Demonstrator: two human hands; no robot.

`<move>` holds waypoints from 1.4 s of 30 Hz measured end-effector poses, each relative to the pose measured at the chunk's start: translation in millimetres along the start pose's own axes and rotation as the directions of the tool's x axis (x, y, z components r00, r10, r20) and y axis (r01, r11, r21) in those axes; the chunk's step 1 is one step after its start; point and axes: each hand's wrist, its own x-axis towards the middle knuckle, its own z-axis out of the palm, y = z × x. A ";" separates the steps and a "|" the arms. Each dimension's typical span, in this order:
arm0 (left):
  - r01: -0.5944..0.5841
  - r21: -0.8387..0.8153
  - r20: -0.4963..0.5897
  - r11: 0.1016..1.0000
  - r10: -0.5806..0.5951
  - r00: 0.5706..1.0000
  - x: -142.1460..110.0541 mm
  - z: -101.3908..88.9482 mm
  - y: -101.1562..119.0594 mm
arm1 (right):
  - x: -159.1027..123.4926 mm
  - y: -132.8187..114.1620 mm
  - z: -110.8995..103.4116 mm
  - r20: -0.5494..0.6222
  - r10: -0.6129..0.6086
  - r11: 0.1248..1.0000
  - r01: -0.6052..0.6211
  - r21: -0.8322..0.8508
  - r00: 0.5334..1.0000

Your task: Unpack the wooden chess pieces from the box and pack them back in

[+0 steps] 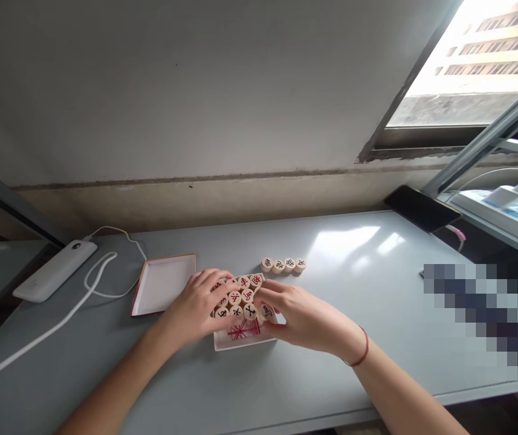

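A white open box [223,342] holds rows of round wooden Chinese chess pieces [235,298], marked with red or black characters. Its near part shows a red-printed bottom. My left hand [202,305] curls over the box's left side, fingers on the far-left pieces and thumb by the front row. At the right end of that front row, my right hand [297,311] grips a black-marked chess piece [266,312] between thumb and fingers. Behind the box, several more chess pieces [284,265] stand in a short row on the table.
An upturned box lid [166,284] lies left of the box. A white power bank [55,270] and white cable [72,314] are farther left. A dark phone [422,208] leans at the back right, beside a metal frame. The grey table [358,386] meets the wall.
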 end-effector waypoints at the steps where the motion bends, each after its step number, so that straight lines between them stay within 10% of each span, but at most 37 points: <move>1: 0.010 -0.008 -0.001 1.000 -0.010 1.000 -3.3 1.1 -3.1 | 0.3 -2.0 2.9 0.024 0.015 0.999 -0.014 -0.035 1.000; 13: 0.119 -0.090 0.069 0.989 -0.113 0.991 -16.3 1.8 -6.4 | 7.1 -2.3 18.2 0.030 0.095 0.951 -0.082 -0.297 0.995; 21: 0.090 -0.081 0.176 0.993 -0.075 0.982 -21.2 6.1 -6.5 | 9.3 12.3 -3.8 -0.111 0.137 0.982 -0.150 -0.115 0.984; 33: 0.046 -0.073 0.148 0.996 -0.035 0.988 -21.8 11.1 -5.6 | 43.0 45.3 20.6 -0.167 0.307 0.825 -0.350 -0.444 0.937; 38: 0.018 -0.036 0.055 0.999 -0.016 0.998 -21.5 8.1 -6.4 | 40.9 39.0 13.7 -0.300 0.313 0.873 -0.397 -0.283 0.901; 42: 0.007 -0.023 -0.184 1.000 -0.011 0.983 -17.8 1.8 0.9 | 32.7 16.3 11.8 -0.390 0.228 0.974 -0.214 0.079 0.892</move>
